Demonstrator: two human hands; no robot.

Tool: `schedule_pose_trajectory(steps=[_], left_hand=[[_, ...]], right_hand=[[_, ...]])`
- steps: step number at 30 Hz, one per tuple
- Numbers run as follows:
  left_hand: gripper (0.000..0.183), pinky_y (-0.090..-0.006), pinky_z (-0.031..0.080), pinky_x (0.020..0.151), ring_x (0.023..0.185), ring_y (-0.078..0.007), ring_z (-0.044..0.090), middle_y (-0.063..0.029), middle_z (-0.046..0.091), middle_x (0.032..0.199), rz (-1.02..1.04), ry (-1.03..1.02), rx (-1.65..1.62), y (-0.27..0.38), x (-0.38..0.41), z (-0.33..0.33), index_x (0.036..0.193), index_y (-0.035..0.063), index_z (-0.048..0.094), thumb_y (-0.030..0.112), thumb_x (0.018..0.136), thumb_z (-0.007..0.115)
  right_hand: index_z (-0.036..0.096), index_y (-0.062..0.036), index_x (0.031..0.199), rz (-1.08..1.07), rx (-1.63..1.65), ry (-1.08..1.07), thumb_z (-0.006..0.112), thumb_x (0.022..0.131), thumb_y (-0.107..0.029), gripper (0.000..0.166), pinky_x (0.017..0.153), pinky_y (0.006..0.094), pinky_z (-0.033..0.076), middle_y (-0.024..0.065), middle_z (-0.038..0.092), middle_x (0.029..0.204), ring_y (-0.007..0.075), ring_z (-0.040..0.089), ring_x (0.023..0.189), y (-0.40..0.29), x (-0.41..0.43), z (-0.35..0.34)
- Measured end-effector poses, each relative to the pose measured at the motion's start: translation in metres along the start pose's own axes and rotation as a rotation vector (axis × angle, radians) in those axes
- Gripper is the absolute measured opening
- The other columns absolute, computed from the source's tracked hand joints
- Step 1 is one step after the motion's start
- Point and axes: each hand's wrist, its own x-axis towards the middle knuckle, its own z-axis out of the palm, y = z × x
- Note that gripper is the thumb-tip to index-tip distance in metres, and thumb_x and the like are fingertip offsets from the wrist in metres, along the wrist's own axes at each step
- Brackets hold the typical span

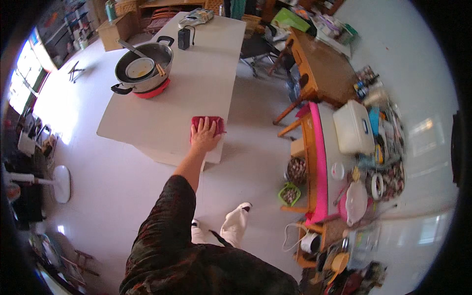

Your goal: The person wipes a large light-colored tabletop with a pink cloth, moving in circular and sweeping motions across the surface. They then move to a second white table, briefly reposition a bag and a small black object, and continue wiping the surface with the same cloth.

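My left hand [204, 135] presses palm down on a folded red cloth [218, 124], near the close right corner of a white table [162, 121]. Its fingers are slightly spread over the cloth. My right hand is out of view. Farther back on the left of the table, a large metal pot [145, 85] with two black handles stands on a red base [153, 91]. Inside the pot sit a smaller dark pan and a pale bowl [140, 69] with some residue; a long metal handle and a short wooden one lean across them. Behind it stands a small black box [183, 38] with a cord loop.
A plastic bag [197, 16] lies at the table's far end. To the right are a wooden desk [328, 70] and a pink-edged table [320, 158] with a white cooler box [353, 127] and basins. Baskets are on the floor beside it. A white fan-like object [62, 184] stands left.
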Motion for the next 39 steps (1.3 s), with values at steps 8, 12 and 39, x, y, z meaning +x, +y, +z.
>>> schedule_pose_trajectory(steps=[8, 12, 39], left_hand=[[0.058, -0.0540, 0.016, 0.106, 0.133, -0.0349, 0.024, -0.0159, 0.027, 0.144, -0.089, 0.200, 0.082, -0.003, 0.022, -0.006, 0.134, 0.0206, 0.042, 0.044, 0.082, 0.048], [0.058, -0.0533, 0.019, 0.104, 0.130, -0.0365, 0.029, -0.0186, 0.033, 0.141, -0.152, 0.219, 0.045, 0.028, -0.060, -0.007, 0.130, 0.0181, 0.046, 0.039, 0.078, 0.055], [0.058, -0.0616, 0.019, 0.102, 0.132, -0.0388, 0.025, -0.0183, 0.027, 0.144, -0.648, 0.227, -0.048, 0.020, 0.169, -0.027, 0.132, 0.0152, 0.044, 0.037, 0.079, 0.057]], right_hand=[[0.060, 0.0006, 0.103, -0.490, -0.373, -0.050, 0.052, 0.086, -0.023, 0.030, 0.074, 0.0349, 0.046, 0.0098, 0.062, 0.091, 0.0234, 0.057, 0.080, -0.209, 0.191, -0.076], [0.059, 0.0011, 0.105, -0.721, -0.102, -0.113, 0.055, 0.086, -0.023, 0.030, 0.076, 0.0318, 0.046, 0.0099, 0.063, 0.094, 0.0192, 0.057, 0.084, -0.365, 0.241, -0.056], [0.058, -0.0026, 0.103, -2.081, -0.551, -0.808, 0.059, 0.080, -0.018, 0.027, 0.088, 0.0364, 0.044, 0.0142, 0.055, 0.111, 0.0301, 0.053, 0.102, -0.969, -0.010, 0.346]])
